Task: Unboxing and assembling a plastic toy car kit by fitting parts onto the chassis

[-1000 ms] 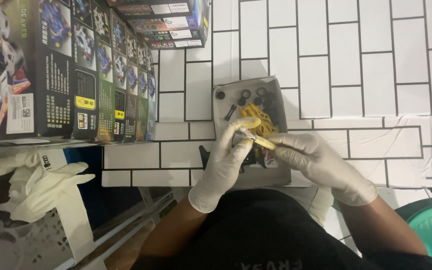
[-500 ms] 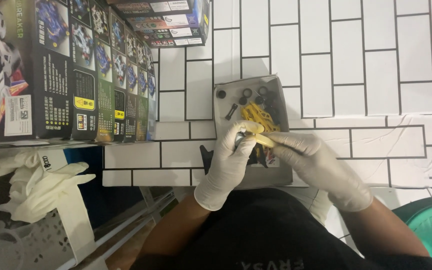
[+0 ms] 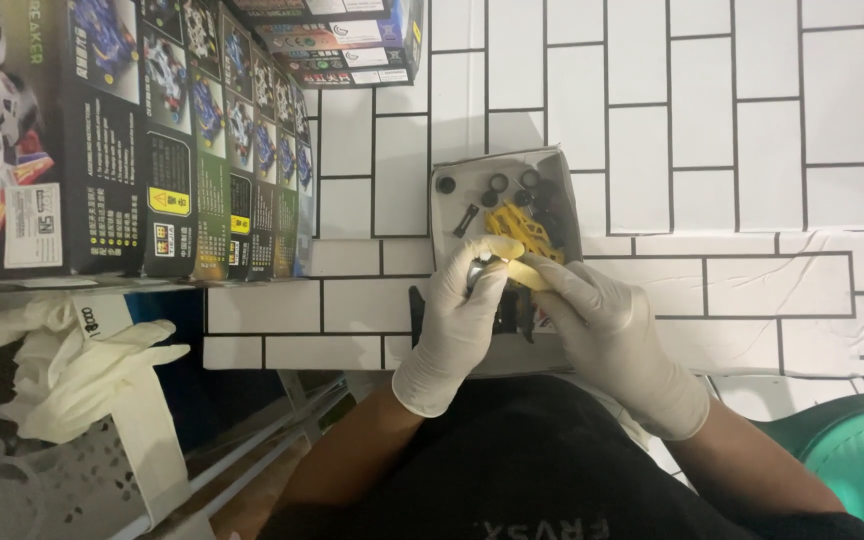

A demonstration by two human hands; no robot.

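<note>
Both gloved hands pinch a small yellow model part (image 3: pixel 517 262) over an open parts box (image 3: pixel 562 175).

My left hand (image 3: pixel 462 320) and right hand (image 3: pixel 607 330) meet, clamped on it; I judge fitting underway, needing fine alignment next.

Both gloved hands meet over an open grey box (image 3: pixel 452 210) on the white tiled desk (image 3: pixel 732 130). The left hand (image 3: pixel 460 325) and right hand (image 3: pixel 607 335) pinch a small yellow part (image 3: pixel 512 245) together; black wheels (image 3: pixel 497 183) lie inside the box
</note>
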